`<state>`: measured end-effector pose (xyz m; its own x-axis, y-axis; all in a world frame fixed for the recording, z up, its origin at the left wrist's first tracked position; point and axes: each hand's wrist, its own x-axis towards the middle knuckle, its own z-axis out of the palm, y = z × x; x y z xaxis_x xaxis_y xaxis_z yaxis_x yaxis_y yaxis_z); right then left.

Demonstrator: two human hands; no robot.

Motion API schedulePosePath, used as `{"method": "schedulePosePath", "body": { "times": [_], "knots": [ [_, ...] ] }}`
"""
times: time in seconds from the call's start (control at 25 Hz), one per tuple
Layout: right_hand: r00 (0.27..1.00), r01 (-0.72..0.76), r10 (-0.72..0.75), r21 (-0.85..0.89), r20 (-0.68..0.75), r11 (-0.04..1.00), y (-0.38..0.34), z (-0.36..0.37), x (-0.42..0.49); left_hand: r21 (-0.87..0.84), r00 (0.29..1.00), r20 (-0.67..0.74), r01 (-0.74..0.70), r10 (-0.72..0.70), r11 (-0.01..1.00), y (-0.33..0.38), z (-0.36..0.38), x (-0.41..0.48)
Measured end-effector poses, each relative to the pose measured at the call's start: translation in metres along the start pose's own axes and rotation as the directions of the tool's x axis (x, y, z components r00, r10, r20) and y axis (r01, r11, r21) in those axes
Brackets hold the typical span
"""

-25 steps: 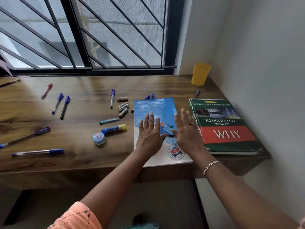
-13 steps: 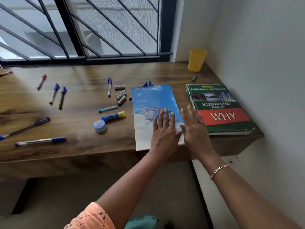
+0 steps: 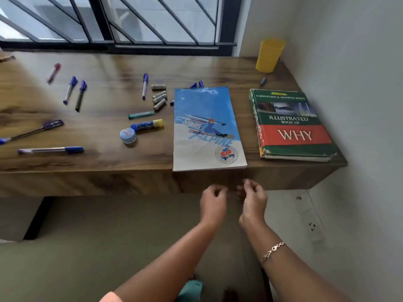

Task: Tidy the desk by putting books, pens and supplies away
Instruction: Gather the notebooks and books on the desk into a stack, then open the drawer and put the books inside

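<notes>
Blue notebook (image 3: pixel 206 125) lies dead ahead, long axis pointing away, short edge at the desk (image 3: pixel 98 160) front. Left hand (image 3: pixel 213 202) and right hand (image 3: pixel 254 200) equally near, loosely curled, holding nothing.

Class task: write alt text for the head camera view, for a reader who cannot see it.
The left hand and right hand hang loosely curled, empty, before a brown wooden desk. On it are a thin blue skiing notebook, a thick green-and-red book, a yellow plastic cup and scattered blue-capped pens.
</notes>
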<state>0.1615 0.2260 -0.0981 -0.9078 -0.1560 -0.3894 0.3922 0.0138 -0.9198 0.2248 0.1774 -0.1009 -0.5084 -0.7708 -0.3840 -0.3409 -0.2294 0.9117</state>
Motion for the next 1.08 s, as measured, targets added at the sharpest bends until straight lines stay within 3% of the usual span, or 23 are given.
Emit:
{"method": "schedulePosePath", "body": {
  "times": [0.08, 0.12, 0.2, 0.36, 0.6, 1.08],
  "knots": [
    [0.944, -0.328, 0.326, 0.089, 0.046, 0.940, 0.017, 0.001, 0.004, -0.297, 0.887, 0.044, 0.451, -0.460, 0.841, -0.026, -0.010, 0.018],
    [0.897, -0.441, 0.434, 0.131, 0.077, 0.888, 0.023, 0.001, 0.008, -0.378, 0.823, 0.067, 0.544, -0.564, 0.749, -0.038, -0.019, 0.027],
    [0.839, -0.544, 0.535, 0.180, 0.101, 0.819, 0.030, 0.003, 0.018, -0.524, 0.767, 0.036, 0.561, -0.641, 0.641, -0.055, -0.037, 0.049],
    [0.814, -0.574, 0.572, 0.278, 0.098, 0.770, 0.045, 0.018, 0.043, -0.754, 0.731, -0.044, 0.423, -0.681, 0.503, -0.058, -0.061, 0.083],
    [0.797, -0.576, 0.573, 0.528, 0.193, 0.624, 0.064, 0.038, 0.060, -0.892, 0.858, 0.088, 0.294, -0.505, 0.344, -0.074, -0.056, 0.101],
    [0.811, -0.540, 0.574, 0.524, 0.115, 0.658, 0.071, 0.037, 0.055, -0.852, 0.821, 0.050, 0.332, -0.569, 0.405, -0.052, -0.055, 0.080]
  ]
}}
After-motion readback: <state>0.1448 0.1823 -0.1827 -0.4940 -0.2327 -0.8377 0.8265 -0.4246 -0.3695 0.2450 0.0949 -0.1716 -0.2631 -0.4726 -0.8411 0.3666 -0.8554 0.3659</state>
